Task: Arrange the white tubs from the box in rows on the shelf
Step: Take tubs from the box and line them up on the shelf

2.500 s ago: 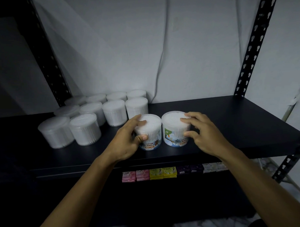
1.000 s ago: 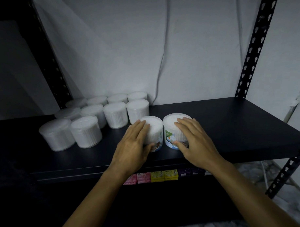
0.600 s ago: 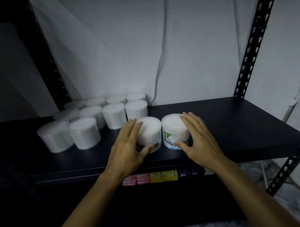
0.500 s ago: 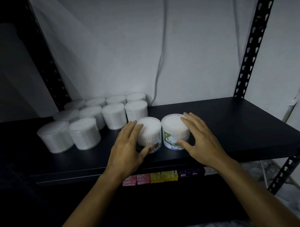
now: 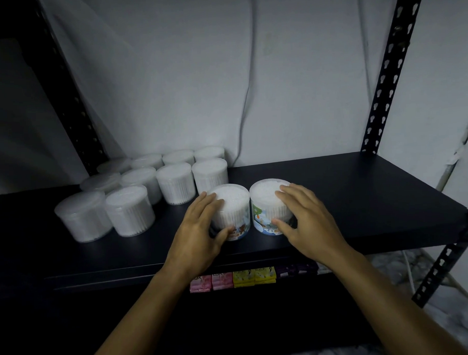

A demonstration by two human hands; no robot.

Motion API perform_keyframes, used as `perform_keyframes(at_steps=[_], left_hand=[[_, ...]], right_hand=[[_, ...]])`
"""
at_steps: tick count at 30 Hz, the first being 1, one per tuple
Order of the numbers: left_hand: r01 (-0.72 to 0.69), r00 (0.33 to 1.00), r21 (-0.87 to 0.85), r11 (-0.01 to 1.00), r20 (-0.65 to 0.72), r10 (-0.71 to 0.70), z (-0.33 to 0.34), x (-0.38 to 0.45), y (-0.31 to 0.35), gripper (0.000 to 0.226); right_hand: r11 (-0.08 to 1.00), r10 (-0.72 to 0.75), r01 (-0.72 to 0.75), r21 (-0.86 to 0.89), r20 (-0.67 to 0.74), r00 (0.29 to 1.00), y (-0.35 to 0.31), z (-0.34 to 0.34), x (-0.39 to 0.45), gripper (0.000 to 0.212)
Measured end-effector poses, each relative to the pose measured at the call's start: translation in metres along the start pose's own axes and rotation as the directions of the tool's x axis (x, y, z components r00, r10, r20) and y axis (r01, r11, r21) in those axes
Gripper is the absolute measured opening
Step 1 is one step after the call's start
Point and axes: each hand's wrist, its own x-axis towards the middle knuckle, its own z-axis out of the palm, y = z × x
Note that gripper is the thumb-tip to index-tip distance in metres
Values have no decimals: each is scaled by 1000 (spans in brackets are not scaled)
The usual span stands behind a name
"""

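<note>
Near the shelf's [image 5: 361, 199] front edge, each hand, left [image 5: 200, 237] and right [image 5: 306, 222], cups a cotton-bud tub [image 5: 231, 204] [image 5: 268, 200], likely to slide both into the front row [image 5: 104, 213].

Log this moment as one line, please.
left hand holds left tub | right hand holds right tub | both on shelf

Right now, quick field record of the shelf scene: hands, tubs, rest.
left hand: grips the left round white labelled tub, thumb on its front
right hand: grips the right round white labelled tub
two tubs: upright, side by side, near the front edge of the black metal shelf
placed tubs: ten, in three rows at back left
below: pink and yellow packs
</note>
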Motion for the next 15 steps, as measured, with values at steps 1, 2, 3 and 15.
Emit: perform_keyframes(at_steps=[1, 2, 3, 15], left_hand=[[-2, 1000, -4, 1000, 4, 2, 0, 0, 0, 59], [-4, 1000, -9, 1000, 8, 4, 0, 0, -1, 59], [-6, 1000, -15, 1000, 9, 7, 0, 0, -1, 59], [-13, 1000, -24, 1000, 4, 13, 0, 1, -3, 59]], right_hand=[[1000, 2, -2, -4, -5, 1000, 0, 0, 0, 59], [1000, 3, -3, -5, -8, 1000, 0, 0, 0, 59], [1000, 4, -4, 0, -11, 1000, 0, -1, 0, 59], [999, 23, -26, 27, 87, 996, 1, -10, 10, 61]])
